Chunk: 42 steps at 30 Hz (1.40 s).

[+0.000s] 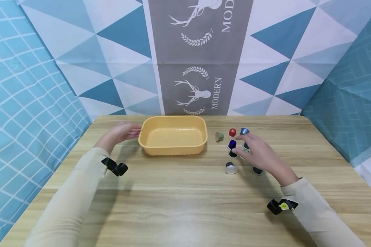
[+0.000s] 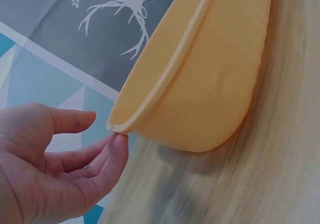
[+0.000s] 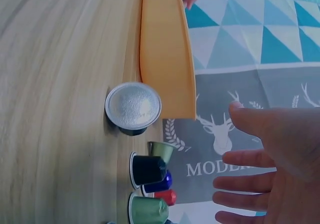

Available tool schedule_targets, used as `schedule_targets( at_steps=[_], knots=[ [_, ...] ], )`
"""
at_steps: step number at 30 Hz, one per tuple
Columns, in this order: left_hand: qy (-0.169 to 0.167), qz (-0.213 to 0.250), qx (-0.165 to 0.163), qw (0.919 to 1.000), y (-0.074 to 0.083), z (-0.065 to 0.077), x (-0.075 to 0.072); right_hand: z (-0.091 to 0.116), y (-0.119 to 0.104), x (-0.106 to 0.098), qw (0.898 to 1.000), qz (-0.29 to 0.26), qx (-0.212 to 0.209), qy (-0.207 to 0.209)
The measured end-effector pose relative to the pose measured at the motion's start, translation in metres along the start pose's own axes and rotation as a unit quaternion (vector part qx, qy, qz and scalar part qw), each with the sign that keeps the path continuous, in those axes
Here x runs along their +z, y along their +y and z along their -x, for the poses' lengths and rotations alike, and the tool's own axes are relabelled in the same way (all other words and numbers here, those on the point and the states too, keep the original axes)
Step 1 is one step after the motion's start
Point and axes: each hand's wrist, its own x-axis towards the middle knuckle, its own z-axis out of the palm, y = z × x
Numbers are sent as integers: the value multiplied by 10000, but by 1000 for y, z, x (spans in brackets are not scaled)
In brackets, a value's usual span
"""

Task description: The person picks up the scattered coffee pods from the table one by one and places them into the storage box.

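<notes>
Head view: on the wooden desk (image 1: 173, 206), the yellow container (image 1: 173, 151) lies at upper centre, its long axis running left to right. The left hand (image 1: 123, 132) is at its left end; in the left wrist view the fingers (image 2: 118, 149) touch the rim from below, thumb apart from it. Small capsules stand or lie right of centre, among them a red capsule (image 1: 232, 132), a green capsule (image 1: 219, 136) and a silver-lidded capsule (image 1: 230, 168). The right hand (image 1: 256, 151), nearer to these, hovers over the group's right side, fingers spread, gripping nothing; the silver-lidded capsule lies to its lower left, the container farther left.
</notes>
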Motion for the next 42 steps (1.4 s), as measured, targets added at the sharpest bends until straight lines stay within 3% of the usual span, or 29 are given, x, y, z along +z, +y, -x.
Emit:
schedule_targets(
  at_steps=[9,19,28,34,42],
  knots=[
    [-78,-317,-371,9988,3,-3,0,2,-8,2,9994,-194,-205,-184],
    [-29,-469,-543,9974,-1,-8,-1,4,-11,5,9986,-121,-386,-351],
    [-151,-533,-383,9977,-4,-10,-2,5,-9,13,9964,-308,-494,-616],
    [-246,-941,-125,9952,-3,-10,-2,6,-9,17,9953,-389,-497,-729],
    [-308,-1256,-103,9915,-2,-7,-2,7,-7,20,9917,-520,-603,-1013]
  ],
)
